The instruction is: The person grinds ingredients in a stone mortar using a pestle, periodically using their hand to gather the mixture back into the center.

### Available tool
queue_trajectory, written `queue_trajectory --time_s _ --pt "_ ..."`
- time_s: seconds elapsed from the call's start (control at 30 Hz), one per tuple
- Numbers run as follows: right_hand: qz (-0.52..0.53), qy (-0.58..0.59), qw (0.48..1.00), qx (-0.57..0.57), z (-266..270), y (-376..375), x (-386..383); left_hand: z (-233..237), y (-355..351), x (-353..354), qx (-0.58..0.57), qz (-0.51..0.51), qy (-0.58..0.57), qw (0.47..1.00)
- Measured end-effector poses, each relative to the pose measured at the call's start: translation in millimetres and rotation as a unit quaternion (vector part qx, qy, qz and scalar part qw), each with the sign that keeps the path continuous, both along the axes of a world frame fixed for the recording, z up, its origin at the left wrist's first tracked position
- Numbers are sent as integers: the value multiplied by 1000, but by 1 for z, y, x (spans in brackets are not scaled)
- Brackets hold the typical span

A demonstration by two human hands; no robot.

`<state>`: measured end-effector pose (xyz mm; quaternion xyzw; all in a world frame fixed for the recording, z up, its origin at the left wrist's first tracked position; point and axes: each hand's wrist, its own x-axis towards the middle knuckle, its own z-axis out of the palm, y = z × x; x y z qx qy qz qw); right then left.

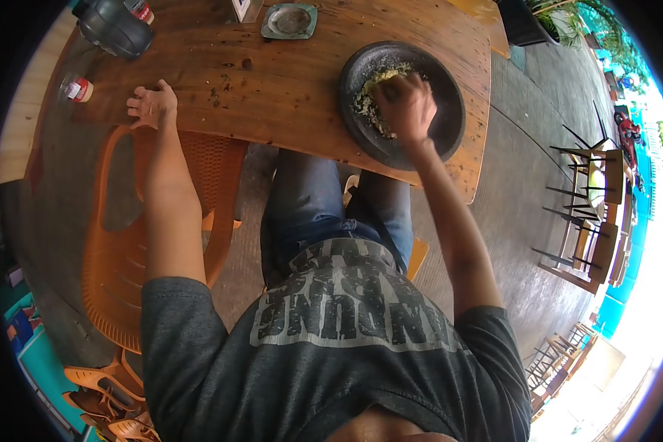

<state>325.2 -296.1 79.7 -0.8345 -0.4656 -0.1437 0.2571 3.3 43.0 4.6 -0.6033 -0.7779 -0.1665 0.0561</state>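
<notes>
The right hand [407, 109] is pressing into the bowl [449, 125], fingers curling shut (grip hidden), mash [367, 102] lying just beside them. The left hand [153, 107] is resting on the desk [272, 88], fingers wide, far off.

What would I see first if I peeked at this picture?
The big dark stone bowl at the right end of the wooden table catches the eye first. Yellowish mash lies in it, and the right hand presses into it as a fist. The left hand rests on the table's near edge, next to a bright orange plastic chair.
</notes>
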Motion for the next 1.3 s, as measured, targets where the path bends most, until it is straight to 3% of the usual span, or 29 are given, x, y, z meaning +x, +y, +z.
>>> queue_trajectory --time_s 0.03,0.17,0.2,0.23,0.27,0.4,0.43,0.5,0.57,0.6,0.63,0.73,0.77,0.83,0.87,0.97,1.1,1.13,1.17,1.23,1.27,1.3 --pt "-20 -8 1000 -1 2 3 14 0 0 -3 4 -8 -6 1000" --pt "-46 226 970 -82 15 -14 11 1 1 -5 -20 -2 -5 1000" --pt "3 152 988 12 8 -19 -6 0 6 -3 -32 10 2 999" --pt "28 45 997 54 5 -19 -20 0 8 -1 -46 21 10 999" --pt "33 12 998 54 0 -17 -24 -1 5 1 -41 19 13 999" --pt "-18 9 999 26 0 -2 6 0 0 -2 -11 -1 3 1000" --pt "-31 98 994 29 8 -1 11 -1 0 -4 -5 -8 -6 1000" --pt "-67 284 951 -104 31 -10 11 3 -1 -4 -7 -3 -5 1000" --pt "-2 190 982 1 16 -21 -13 4 0 -1 -14 5 -1 1000" --pt "22 43 998 37 7 -21 -24 6 1 1 -18 11 5 1000" --pt "34 -33 998 32 3 -17 -29 6 -1 2 -21 15 13 1000" --pt "-3 3 1000 19 3 -3 -4 4 -1 -1 -21 1 8 1000" --pt "-16 61 998 29 -2 0 11 5 -2 0 -14 -9 0 1000" --pt "-73 260 959 -86 20 -6 17 7 -8 -3 -2 -21 -17 1000" --pt "-52 279 955 -93 19 -15 13 7 -5 -5 -4 -11 -10 1000" --pt "41 12 999 26 5 -21 -25 -1 -1 0 -17 4 8 1000" --pt "-9 16 999 31 0 -2 8 -4 -1 -4 0 -6 0 1000" --pt "-38 89 995 25 12 -2 9 -2 -1 -5 8 -12 -10 1000" --pt "-77 265 958 -82 28 -6 13 0 1 -6 4 -8 -8 1000" --pt "-30 294 955 -32 20 -21 -1 -1 1 -4 -11 -4 -6 1000" --pt "20 101 993 48 7 -23 -15 -2 3 -1 -6 5 0 1000" --pt "53 5 997 48 7 -21 -25 -2 4 0 -2 12 10 1000"
